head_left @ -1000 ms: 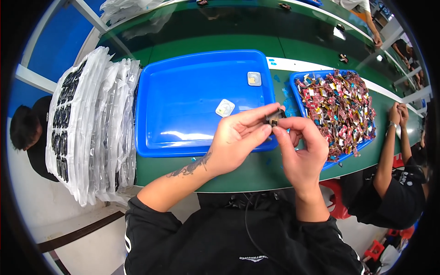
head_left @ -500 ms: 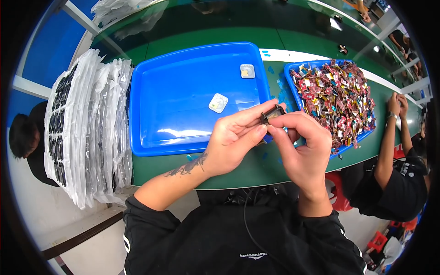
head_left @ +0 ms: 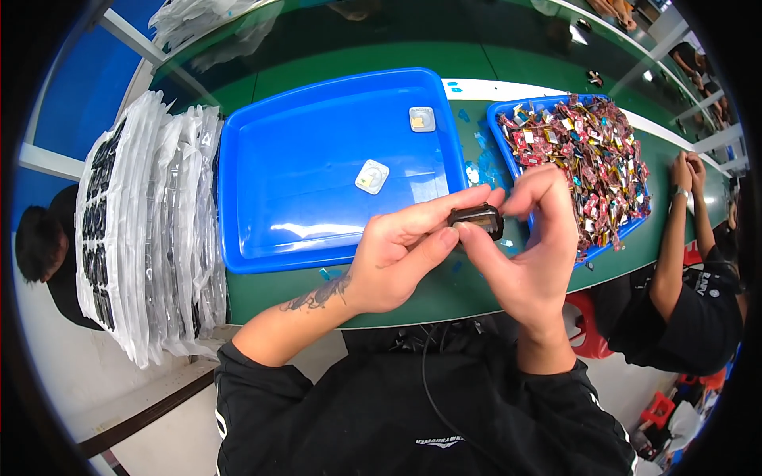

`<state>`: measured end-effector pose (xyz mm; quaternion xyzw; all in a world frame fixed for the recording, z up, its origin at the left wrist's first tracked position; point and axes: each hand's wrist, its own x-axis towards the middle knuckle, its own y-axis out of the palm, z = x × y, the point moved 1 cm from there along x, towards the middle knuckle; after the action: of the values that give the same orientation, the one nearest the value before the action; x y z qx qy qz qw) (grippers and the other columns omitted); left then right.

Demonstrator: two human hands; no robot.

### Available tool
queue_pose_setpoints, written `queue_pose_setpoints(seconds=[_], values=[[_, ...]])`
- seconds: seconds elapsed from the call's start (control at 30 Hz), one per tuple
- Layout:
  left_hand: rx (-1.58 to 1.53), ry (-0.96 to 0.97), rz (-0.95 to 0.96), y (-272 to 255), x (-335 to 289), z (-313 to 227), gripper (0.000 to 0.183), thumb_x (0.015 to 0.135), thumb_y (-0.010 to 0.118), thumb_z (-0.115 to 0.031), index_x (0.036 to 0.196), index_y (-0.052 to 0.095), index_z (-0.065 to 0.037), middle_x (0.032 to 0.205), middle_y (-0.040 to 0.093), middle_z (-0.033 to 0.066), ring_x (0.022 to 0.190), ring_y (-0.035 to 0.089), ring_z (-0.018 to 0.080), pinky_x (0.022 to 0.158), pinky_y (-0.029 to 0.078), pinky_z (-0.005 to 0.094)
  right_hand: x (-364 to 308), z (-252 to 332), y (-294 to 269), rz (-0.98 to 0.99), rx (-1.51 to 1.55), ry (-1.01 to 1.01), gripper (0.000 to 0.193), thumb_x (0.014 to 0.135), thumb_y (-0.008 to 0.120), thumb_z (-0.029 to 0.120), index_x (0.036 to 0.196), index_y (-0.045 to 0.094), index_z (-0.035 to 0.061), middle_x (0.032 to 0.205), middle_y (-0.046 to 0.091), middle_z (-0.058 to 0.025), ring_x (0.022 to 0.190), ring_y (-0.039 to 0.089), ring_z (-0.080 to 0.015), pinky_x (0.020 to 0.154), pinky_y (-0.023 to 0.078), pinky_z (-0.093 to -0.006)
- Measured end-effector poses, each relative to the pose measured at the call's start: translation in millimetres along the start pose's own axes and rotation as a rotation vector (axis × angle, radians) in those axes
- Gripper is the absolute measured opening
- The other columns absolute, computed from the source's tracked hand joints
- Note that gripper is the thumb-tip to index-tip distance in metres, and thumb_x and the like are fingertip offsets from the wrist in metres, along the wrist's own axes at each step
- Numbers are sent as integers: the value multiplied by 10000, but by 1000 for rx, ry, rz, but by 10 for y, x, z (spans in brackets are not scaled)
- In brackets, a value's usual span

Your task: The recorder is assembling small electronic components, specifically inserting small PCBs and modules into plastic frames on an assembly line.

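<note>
A small black rounded case (head_left: 479, 218), like a watch housing with a glossy face, rests in the fingers of my left hand (head_left: 405, 246), which is closed around its left end. The tip of my right thumb touches the near left edge of the case. The other fingers of my right hand (head_left: 530, 246) are lifted and curled apart from the thumb, the index finger slightly blurred. Both hands are over the table's near edge, in front of a large blue tray (head_left: 341, 258). Two pale square pieces with rounded corners, one piece (head_left: 371, 177) and another piece (head_left: 422, 120), lie in that tray.
To the right, a smaller blue tray (head_left: 508, 151) is heaped with small red, yellow and white parts. Stacked clear plastic trays (head_left: 151, 230) of black pieces stand at the left. Blue film scraps lie on the green table (head_left: 278, 305). A person (head_left: 675, 270) sits at the right.
The black case has turned, so its glossy face shows more. My right index finger has lifted off it, while my right thumb stays at its edge. My left hand keeps its hold.
</note>
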<state>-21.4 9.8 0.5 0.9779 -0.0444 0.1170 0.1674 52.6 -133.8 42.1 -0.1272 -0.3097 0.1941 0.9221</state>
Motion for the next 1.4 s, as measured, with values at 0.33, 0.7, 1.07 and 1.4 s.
queue_pose_setpoints(seconds=[0.33,0.7,1.07,1.4], values=[[-197,-44,-49,-94,48,28,421,1013,431,-127,1391,384,53,1366,487,221,1266,495,294,1039,435,408,-25,-314,79,14,119,49,429,686,749,0,1022,484,22,1002,505,-98,877,509,-159,805,453,-288],[23,18,-254,-142,114,-54,294,986,431,-41,1253,540,13,1305,550,217,1197,561,286,989,484,390,-226,-313,71,131,489,431,282,819,687,-58,1068,558,-40,943,640,-66,864,618,-99,789,506,-232],[804,338,-97,-163,79,-32,337,794,629,90,1110,684,-14,1212,623,205,977,684,255,799,563,296,-212,-228,-48,167,638,511,162,844,651,-56,999,605,-46,897,638,-61,819,616,-76,704,527,-204],[1105,452,-46,-154,92,-37,229,761,712,39,985,711,-9,1078,683,148,847,697,198,701,564,274,-174,-350,-83,261,646,541,85,890,629,29,961,605,-12,929,593,-16,853,571,-59,650,504,-199]])
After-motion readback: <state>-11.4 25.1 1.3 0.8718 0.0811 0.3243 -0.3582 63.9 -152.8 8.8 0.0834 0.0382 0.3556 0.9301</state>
